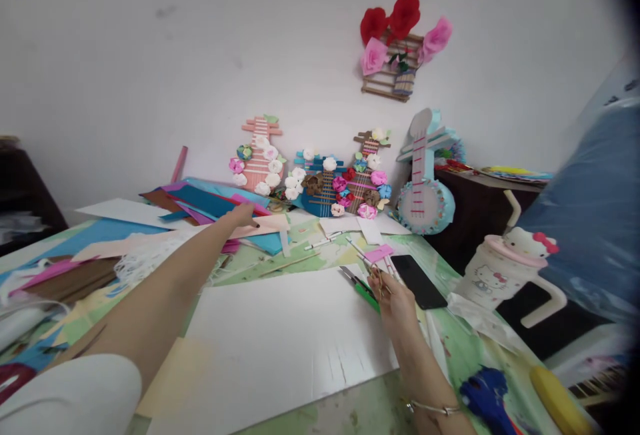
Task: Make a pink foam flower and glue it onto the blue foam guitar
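My left hand is stretched over a pile of coloured paper sheets at the far left of the table. Its thumb stands apart from the fingers, whose tips are partly hidden; I cannot tell whether they touch the pink sheet. In my right hand is a pair of scissors with gold-coloured handles, over the right edge of a white board. Close beside it is a green craft knife. A black phone lies just right of that hand.
Paper-flower-covered model instruments lean on the wall, with a light-blue banjo-like one beside them. A white tumbler stands at right, near a blue glue gun and a yellow object. White shredded strips lie at left.
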The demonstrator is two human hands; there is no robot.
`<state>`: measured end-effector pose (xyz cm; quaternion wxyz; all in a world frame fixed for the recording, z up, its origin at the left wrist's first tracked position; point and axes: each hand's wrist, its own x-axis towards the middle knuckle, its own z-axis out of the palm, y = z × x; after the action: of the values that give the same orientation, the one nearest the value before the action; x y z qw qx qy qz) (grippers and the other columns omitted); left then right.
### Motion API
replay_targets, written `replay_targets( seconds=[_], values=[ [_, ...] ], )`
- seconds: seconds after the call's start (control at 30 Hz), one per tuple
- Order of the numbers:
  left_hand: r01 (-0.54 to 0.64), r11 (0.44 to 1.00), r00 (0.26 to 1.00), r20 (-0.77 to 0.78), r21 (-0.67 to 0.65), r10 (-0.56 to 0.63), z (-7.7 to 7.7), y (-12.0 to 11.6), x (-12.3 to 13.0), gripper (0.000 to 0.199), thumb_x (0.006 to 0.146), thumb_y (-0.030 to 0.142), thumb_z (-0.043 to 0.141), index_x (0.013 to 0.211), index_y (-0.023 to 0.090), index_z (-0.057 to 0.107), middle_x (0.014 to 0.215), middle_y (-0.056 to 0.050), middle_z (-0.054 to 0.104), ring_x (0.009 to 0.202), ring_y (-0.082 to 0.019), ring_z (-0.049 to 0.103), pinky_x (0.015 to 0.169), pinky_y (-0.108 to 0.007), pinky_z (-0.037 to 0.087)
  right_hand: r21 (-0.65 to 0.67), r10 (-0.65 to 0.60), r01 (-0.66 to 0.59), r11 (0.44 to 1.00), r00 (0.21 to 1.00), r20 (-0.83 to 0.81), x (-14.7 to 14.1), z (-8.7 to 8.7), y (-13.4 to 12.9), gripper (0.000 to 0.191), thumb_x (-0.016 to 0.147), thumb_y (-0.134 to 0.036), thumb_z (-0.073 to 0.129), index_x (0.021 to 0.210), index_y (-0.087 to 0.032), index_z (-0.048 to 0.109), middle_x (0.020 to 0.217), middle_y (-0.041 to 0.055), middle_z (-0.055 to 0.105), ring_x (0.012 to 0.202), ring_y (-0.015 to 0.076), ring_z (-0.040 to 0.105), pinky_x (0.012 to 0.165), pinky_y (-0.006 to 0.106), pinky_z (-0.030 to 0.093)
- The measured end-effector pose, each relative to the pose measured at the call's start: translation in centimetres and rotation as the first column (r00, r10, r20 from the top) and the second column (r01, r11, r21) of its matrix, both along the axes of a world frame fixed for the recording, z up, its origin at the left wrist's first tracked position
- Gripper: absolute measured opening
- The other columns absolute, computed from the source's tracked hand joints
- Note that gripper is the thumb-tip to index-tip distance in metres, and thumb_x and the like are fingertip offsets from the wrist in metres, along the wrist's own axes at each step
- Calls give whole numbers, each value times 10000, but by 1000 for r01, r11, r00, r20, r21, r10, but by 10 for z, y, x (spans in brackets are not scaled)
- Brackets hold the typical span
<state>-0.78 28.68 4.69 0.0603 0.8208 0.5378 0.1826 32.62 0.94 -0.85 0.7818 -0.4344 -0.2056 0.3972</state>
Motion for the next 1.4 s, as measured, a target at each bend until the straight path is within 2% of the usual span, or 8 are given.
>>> replay_targets(
  seconds=[0.47, 0.73, 0.93, 1.03, 1.1, 1.2, 1.3, 1.4],
  values=[
    [28, 999, 999, 46, 38, -29, 20, -4, 4, 321, 885, 343, 542, 1128, 136, 572, 1140, -74, 588, 989, -236, 589, 831, -404, 510, 165, 201, -169, 972, 959, -199, 4, -5, 2, 211, 590, -128, 748, 707, -185, 582, 634, -35, 626, 494, 63, 589, 432, 124, 516],
    [142, 942, 971, 141, 305, -192, 99, -8, 30, 275, 851, 278, 365, 767, 120, 574, 785, -57, 616, 812, -190, 516, 717, -258, 380, 220, 197, -131, 967, 929, -314, 2, 4, -6, 266, 572, -82, 668, 813, -180, 612, 751, -2, 657, 607, 91, 634, 466, 160, 549],
    [409, 894, 910, -7, 182, -414, 143, -56, 62, 459, 838, 453, 399, 518, 135, 486, 508, 9, 452, 520, -102, 399, 534, -232, 278, 258, 200, -114, 959, 920, -338, 10, 1, -4, 287, 541, -32, 591, 791, -172, 599, 732, -25, 657, 615, 66, 637, 529, 143, 554],
    [687, 726, 710, -196, -22, -677, 120, -102, 90, 470, 830, 454, 431, 480, 153, 521, 443, 0, 460, 460, -108, 349, 512, -259, 268, 273, 222, -139, 952, 927, -304, 13, 4, -6, 278, 565, -36, 567, 804, -177, 586, 771, -27, 658, 635, 70, 635, 521, 164, 555],
    [756, 649, 618, -234, -85, -750, 89, -133, 108, 428, 766, 450, 554, 446, 166, 541, 415, -10, 484, 463, -117, 349, 552, -273, 296, 278, 248, -171, 945, 930, -271, 13, 7, -7, 278, 564, -36, 562, 801, -181, 585, 787, -26, 654, 671, 78, 641, 522, 164, 548],
    [906, 406, 325, -422, -116, -846, 36, -164, 126, 379, 723, 387, 640, 411, 188, 556, 400, -31, 524, 467, -132, 362, 681, -311, 344, 275, 256, -183, 944, 931, -259, 9, 12, -8, 285, 546, -49, 572, 793, -188, 604, 781, -33, 650, 681, 67, 630, 537, 147, 526],
    [909, 405, 331, -416, -101, -847, 1, -171, 131, 358, 678, 333, 698, 391, 188, 540, 464, -54, 573, 565, -163, 480, 769, -327, 349, 197, 266, -232, 953, 950, -167, 1, 15, -8, 292, 518, -61, 588, 780, -181, 637, 747, -27, 648, 624, 71, 605, 504, 158, 495],
    [888, 459, 413, -389, -28, -823, -12, -167, 120, 245, 771, 240, 605, 535, 175, 618, 700, -106, 657, 797, -213, 560, 843, -357, 331, 31, 340, -340, 940, 940, 0, -11, 17, -10, 307, 485, -68, 643, 778, -156, 667, 755, -1, 655, 562, 71, 579, 448, 156, 447]
  ],
)
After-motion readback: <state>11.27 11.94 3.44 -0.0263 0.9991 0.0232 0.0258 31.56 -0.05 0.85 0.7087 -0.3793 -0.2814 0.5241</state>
